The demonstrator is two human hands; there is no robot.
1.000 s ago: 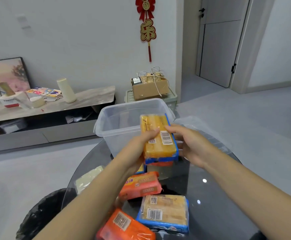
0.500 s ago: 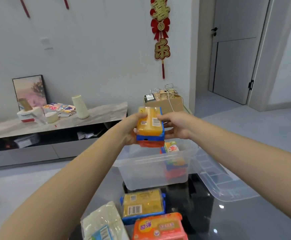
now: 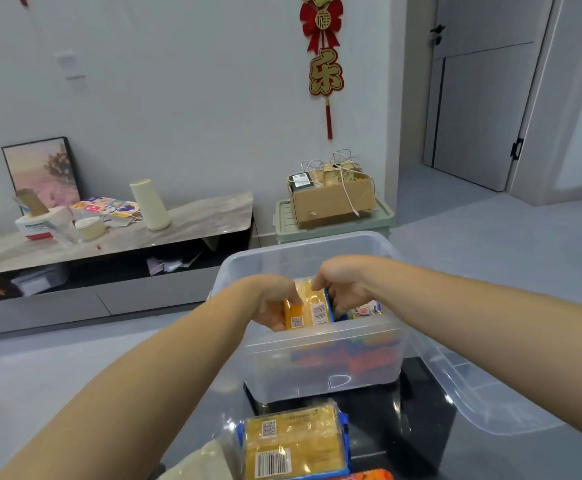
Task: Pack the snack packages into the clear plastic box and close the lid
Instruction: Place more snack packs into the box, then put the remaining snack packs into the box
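The clear plastic box [image 3: 324,362] stands on the dark glass table [image 3: 407,420]. Both hands reach down into it, gripping a stack of snack packages [image 3: 308,308] with a yellow and blue one on top. My left hand [image 3: 270,303] holds the stack's left side and my right hand [image 3: 343,289] its right side. Another colourful package [image 3: 364,310] lies inside on the right, and blue and orange shapes show through the front wall. The clear lid [image 3: 473,386] lies open on the table, right of the box.
On the table in front of the box lie a yellow and blue package [image 3: 293,441], a pale package [image 3: 202,462] and an orange package's edge [image 3: 369,475]. Behind are a low TV cabinet [image 3: 109,244] with clutter and a cardboard box [image 3: 331,195] on a green bin.
The stack of packages held in both hands has gone from above the box's rim down into the box. The camera view has tilted down slightly.
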